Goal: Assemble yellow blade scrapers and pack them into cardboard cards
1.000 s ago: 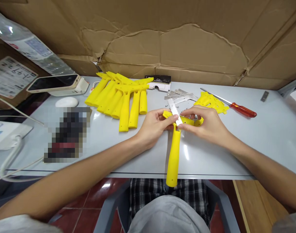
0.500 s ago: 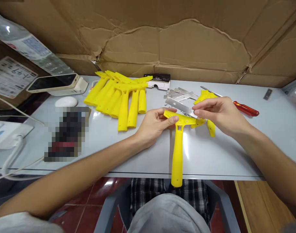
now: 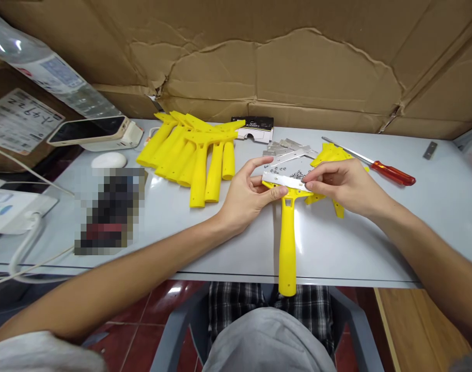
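Head view: left hand (image 3: 247, 199) pinches a yellow T-shaped handle (image 3: 287, 237), stem toward six o'clock; right hand (image 3: 344, 186), at three o'clock, grips a shiny, holed metal strip (image 3: 284, 180).

Bottle (image 3: 52, 70) — partly beyond left edge

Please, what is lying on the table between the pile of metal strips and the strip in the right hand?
In the head view, small metal pieces, probably screws, lie between the pile of metal strips and the held strip.
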`<control>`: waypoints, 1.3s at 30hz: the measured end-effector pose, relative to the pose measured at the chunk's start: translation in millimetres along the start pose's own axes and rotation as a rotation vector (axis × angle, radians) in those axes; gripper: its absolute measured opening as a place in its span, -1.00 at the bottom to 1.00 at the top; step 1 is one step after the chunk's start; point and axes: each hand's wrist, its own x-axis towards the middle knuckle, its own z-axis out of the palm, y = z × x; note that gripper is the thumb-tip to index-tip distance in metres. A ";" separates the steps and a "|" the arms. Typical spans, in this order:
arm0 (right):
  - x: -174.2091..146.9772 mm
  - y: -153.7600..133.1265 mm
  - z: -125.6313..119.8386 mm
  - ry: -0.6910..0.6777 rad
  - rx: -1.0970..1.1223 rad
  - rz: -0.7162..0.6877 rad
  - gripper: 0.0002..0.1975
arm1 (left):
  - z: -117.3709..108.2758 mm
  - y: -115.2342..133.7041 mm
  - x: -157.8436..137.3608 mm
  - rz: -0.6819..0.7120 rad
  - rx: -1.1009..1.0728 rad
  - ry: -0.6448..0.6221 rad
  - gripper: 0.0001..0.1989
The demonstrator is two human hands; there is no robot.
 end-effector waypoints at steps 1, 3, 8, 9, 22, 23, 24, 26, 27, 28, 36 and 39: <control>0.2 0.1 0.6 0.001 -0.007 -0.002 -0.60 | 0.4 0.6 -0.2 0.001 0.001 -0.001 -0.05; 0.4 -0.2 1.7 0.003 -0.012 0.007 -0.60 | 1.1 1.5 -0.7 0.002 0.003 0.000 -0.11; -1.2 -1.6 5.5 -0.036 0.045 0.078 -0.54 | 3.1 1.2 -1.7 0.015 0.026 0.031 -0.42; -1.8 -1.7 6.8 -0.037 0.054 0.077 -0.52 | 3.5 0.6 -1.6 0.015 0.028 0.045 -0.49; -5.6 -7.2 14.0 -0.059 0.098 0.080 -0.50 | 2.4 -2.4 1.9 0.014 -0.010 0.088 -0.55; -5.4 -6.9 13.6 -0.054 0.106 0.083 -0.49 | 2.6 -2.5 2.0 0.006 -0.026 0.088 -0.54; -5.1 -6.5 13.3 -0.040 0.116 0.081 -0.48 | 3.0 -2.2 2.1 -0.007 -0.042 0.087 -0.55; -4.4 -6.0 12.6 0.002 0.141 0.074 -0.45 | 4.2 -0.4 1.7 -0.035 -0.072 0.083 -0.57; -4.1 -5.9 12.2 0.020 0.150 0.076 -0.44 | 4.8 0.9 1.4 -0.049 -0.083 0.081 -0.60; -3.9 -6.1 11.7 0.033 0.156 0.082 -0.44 | 5.4 2.3 1.2 -0.061 -0.094 0.080 -0.63; -2.7 -8.9 7.5 0.070 0.169 0.119 -0.51 | 4.0 4.5 4.7 -0.065 -0.091 0.117 -0.69; -1.5 -8.1 7.0 0.039 0.172 0.126 -0.53 | 3.3 3.5 5.1 -0.057 -0.077 0.116 -0.67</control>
